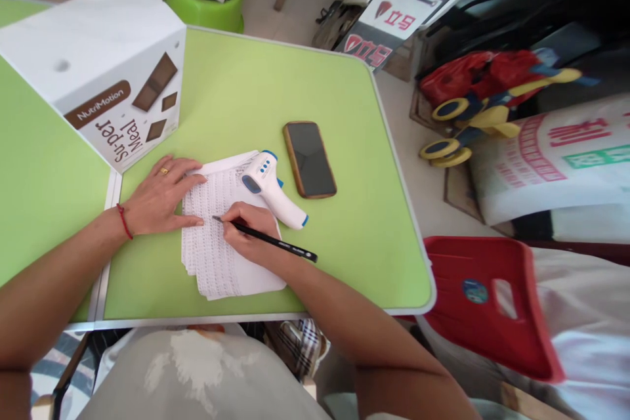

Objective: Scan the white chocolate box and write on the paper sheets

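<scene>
A stack of paper sheets [211, 256] covered with rows of handwriting lies on the green table. My left hand [165, 193] rests with fingers spread, its fingertips and thumb on the left edge of the sheets. In my right hand [251, 230] is a black pen [280, 243], its tip down on the written paper. Just beyond that hand, a white and blue infrared thermometer [273, 190] lies partly on the sheets. A smartphone [311, 161] with a brown case edge lies face up to the right of the thermometer.
A white NutriMotion box [118, 72] stands at the table's back left. The folding green table [344, 262] has a metal rim and a seam. Right of it are a red plastic chair [492, 302], a white sack [556, 157] and a yellow-blue toy [472, 125]. A green stool [207, 3] stands behind.
</scene>
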{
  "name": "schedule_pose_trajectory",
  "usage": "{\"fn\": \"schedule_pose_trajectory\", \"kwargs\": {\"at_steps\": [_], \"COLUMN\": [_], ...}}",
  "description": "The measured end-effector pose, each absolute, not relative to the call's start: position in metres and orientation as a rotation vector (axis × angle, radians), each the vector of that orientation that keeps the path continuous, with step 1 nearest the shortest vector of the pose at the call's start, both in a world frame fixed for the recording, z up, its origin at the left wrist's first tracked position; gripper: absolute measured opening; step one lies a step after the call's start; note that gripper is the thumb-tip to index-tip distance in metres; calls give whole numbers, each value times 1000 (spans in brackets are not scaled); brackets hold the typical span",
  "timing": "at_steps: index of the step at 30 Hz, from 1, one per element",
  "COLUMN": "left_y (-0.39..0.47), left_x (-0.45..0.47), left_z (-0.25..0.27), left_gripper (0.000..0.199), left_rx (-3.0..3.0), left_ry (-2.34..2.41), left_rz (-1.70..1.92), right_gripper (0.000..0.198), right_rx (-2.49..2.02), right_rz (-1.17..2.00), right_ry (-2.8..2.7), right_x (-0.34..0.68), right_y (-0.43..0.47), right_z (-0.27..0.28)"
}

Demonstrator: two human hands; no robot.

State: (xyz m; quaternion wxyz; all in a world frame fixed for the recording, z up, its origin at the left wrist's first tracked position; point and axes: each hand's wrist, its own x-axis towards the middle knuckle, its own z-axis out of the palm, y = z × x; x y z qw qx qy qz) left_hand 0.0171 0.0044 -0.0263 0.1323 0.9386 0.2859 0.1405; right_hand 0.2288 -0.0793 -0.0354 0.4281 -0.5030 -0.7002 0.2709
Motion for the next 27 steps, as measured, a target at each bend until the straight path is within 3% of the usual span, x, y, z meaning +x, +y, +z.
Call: {"fn": "schedule_pose_trajectory", "kwargs": {"at_steps": [27], "left_y": [3], "left_x": [17], "left_z": [-24], "left_gripper": [66], "left_rx": [2714], "left_ry": [840], "left_rz": [382], "right_gripper": [11], "right_rx": [-1244], "right_rz": [627], "right_ry": [-1732], "right_x": [231], "right_y": [-79], "right_z": [-34]}}
